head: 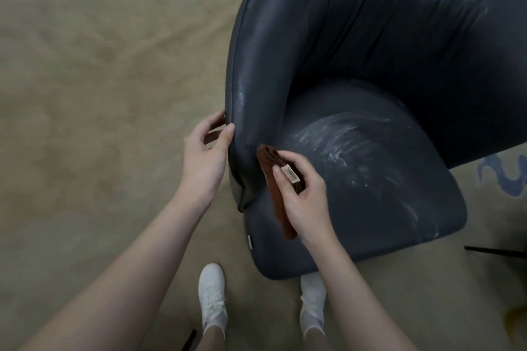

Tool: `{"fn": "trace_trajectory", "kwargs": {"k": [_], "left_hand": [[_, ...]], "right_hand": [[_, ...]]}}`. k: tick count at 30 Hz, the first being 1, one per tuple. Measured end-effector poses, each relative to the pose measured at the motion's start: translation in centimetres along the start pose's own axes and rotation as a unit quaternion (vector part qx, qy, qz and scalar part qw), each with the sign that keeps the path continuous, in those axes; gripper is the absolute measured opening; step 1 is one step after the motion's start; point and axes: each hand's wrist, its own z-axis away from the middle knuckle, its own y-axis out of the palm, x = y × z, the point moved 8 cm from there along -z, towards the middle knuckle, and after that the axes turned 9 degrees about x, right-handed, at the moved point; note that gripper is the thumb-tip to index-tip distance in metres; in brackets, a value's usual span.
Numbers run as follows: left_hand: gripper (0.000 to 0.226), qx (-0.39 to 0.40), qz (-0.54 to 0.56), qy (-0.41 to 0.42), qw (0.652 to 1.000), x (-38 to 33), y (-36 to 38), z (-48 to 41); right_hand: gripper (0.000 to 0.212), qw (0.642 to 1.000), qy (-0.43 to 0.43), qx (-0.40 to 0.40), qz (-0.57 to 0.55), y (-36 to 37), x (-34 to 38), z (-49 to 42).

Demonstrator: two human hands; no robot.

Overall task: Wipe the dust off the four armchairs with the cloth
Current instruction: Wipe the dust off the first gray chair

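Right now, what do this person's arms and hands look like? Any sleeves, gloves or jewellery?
Both arms are bare as far as the picture shows, with no sleeves in view. The left hand and right hand wear no gloves, and no ring, watch or bracelet shows. Lower down, the person wears white lace-up shoes.

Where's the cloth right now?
The brown cloth is gripped in the right hand, low in the head view, against the armchair where seat meets arm.
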Motion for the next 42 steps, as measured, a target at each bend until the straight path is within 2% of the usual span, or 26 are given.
{"fn": "trace_trajectory", "kwargs": {"k": [6, 10, 15, 20, 23, 26, 29, 32, 36, 42], "left_hand": [[0.025, -0.084, -0.022, -0.006, 0.996, 0.7, 0.2, 1.3], [0.035, -0.127, -0.058, -0.024, 0.990, 2.3, 1.3, 2.6], [0.041, -0.200, -0.072, -0.043, 0.976, 4.8, 2.6, 5.9], [0.039, -0.239, -0.082, -0.063, 0.965, 6.6, 5.0, 10.0], [0.044, -0.216, -0.146, -0.124, 0.958, 9.3, 6.7, 12.1], [0.048, -0.157, -0.244, -0.179, 0.940, 12.2, 8.8, 13.8], [0.055, -0.083, -0.346, -0.204, 0.912, 15.5, 10.6, 14.9], [0.064, -0.044, -0.405, -0.255, 0.877, 18.4, 11.2, 16.4], [0.075, -0.025, -0.421, -0.333, 0.843, 21.5, 11.6, 18.8], [0.081, -0.057, -0.390, -0.383, 0.835, 24.1, 13.0, 21.6]], "right_hand": [[0.020, 0.997, 0.043, 0.063, 0.019, -3.0, -3.5, -0.1], [0.014, 0.986, 0.051, 0.132, 0.086, -5.8, -6.4, 0.0], [0.014, 0.963, 0.003, 0.205, 0.175, -9.2, -8.8, 0.0], [0.015, 0.940, 0.014, 0.248, 0.232, -11.4, -10.9, -0.1], [0.015, 0.934, 0.022, 0.257, 0.247, -12.1, -11.6, 0.1], [0.014, 0.929, 0.027, 0.268, 0.254, -12.2, -12.0, 0.4], [0.014, 0.921, 0.027, 0.276, 0.274, -12.5, -12.4, 0.7], [0.015, 0.910, 0.033, 0.285, 0.299, -13.1, -13.0, 1.0], [0.016, 0.891, 0.022, 0.305, 0.336, -13.8, -13.8, 0.8], [0.018, 0.849, 0.000, 0.363, 0.385, -13.7, -16.0, 0.1]]}}
